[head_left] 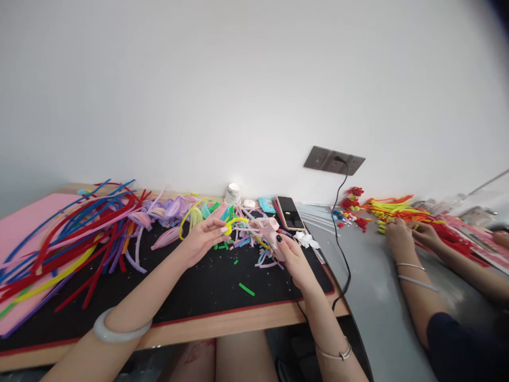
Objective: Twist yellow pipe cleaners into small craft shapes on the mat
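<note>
Above the black mat (191,289), the left hand (204,239) pinches a yellow fuzzy stem (237,219) at the fingertips, seemingly to steady it; the right hand (294,257) curls round a pink glue gun (271,229), tip leftward, apparently to face the stem.

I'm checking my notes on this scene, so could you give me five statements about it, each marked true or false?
1. The right hand holds a pink tool, the left hand a yellow piece. True.
2. The phone is left of the white cup. False: the phone is right of the cup.
3. A loose green strip lies on the black mat. True.
4. Nothing is plugged into the wall socket. False: a black plug sits in it.
5. A pale bangle is around the left forearm. True.
</note>
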